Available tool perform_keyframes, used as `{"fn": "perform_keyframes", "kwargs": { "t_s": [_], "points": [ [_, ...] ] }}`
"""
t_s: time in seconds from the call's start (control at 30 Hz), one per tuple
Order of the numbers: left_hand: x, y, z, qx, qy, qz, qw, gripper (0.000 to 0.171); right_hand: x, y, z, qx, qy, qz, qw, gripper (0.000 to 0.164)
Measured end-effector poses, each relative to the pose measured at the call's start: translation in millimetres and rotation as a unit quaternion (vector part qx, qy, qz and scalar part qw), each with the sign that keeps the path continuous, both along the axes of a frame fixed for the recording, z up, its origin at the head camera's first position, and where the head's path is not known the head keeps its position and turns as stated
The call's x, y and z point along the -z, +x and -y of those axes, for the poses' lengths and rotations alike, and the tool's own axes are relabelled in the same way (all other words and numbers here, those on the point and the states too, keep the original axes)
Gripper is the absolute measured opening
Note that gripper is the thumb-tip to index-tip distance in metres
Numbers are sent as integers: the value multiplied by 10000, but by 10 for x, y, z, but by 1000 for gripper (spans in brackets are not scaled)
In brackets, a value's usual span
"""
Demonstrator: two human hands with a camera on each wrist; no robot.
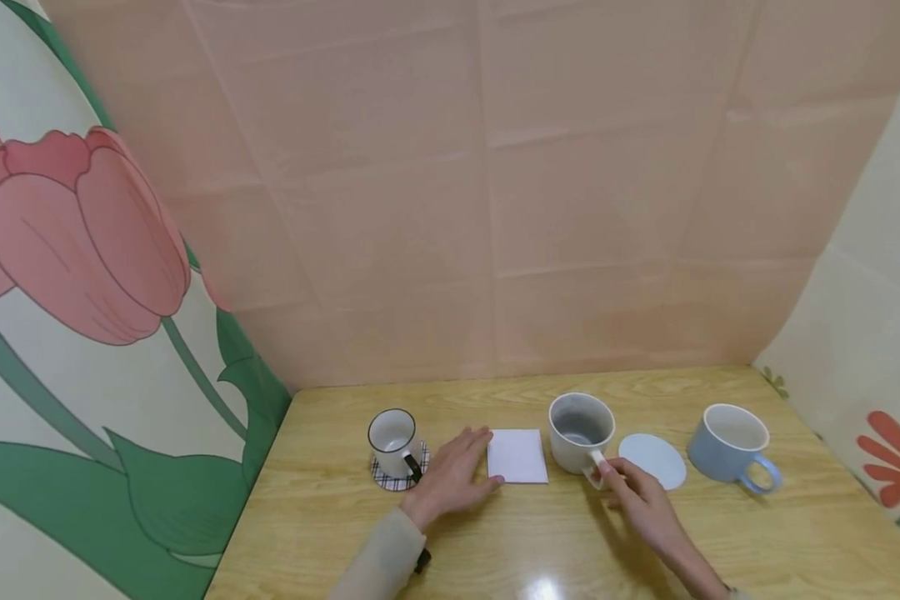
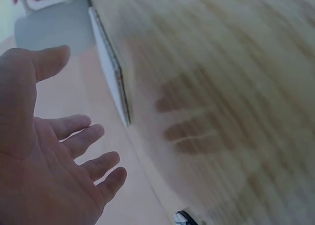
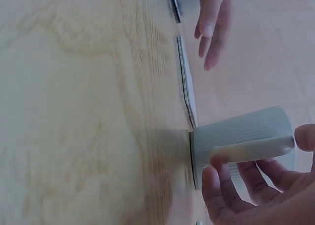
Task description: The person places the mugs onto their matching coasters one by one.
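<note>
A wooden surface (image 1: 330, 521) is lying beneath everything. The left hand (image 1: 456, 473) is hovering above it, fingers extended; the right hand (image 1: 641, 496) is pinching the white mug (image 1: 581, 435) by its handle (image 3: 253, 149). A blue mug (image 1: 722, 443) is standing farther right. At left, a black-rimmed mug (image 1: 392, 442) is resting on a checked coaster (image 1: 392, 482). The white mug is sitting between a square coaster (image 1: 518, 457) and a round coaster (image 1: 654, 461).

Your head camera looked forward and down on the white square (image 1: 517, 457) from above; your wrist cameras, tipped sideways, faced its edge from nearer, both catching the mug (image 1: 568, 457) beside it.
</note>
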State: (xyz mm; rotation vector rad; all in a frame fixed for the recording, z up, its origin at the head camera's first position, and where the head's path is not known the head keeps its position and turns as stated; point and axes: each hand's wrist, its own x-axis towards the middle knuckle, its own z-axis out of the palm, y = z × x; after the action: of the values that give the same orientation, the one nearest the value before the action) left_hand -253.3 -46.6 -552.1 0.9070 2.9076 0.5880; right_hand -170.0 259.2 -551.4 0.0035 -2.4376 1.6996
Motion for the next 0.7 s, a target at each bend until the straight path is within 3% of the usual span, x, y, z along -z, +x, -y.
{"fn": "perform_keyframes", "kwargs": {
  "t_s": [0.2,0.4,0.7],
  "points": [
    [52,-18,-31,47,-421,-19,9991,76,17,-12,13,-64,-325,275,9991,40],
    [89,-31,-37,121,-667,69,9977,75,14,-17,62,-127,-524,240,9983,44],
    [109,-79,-43,235,-676,200,9972,69,55,-36,87,-399,-891,309,9947,49]
  ]
}}
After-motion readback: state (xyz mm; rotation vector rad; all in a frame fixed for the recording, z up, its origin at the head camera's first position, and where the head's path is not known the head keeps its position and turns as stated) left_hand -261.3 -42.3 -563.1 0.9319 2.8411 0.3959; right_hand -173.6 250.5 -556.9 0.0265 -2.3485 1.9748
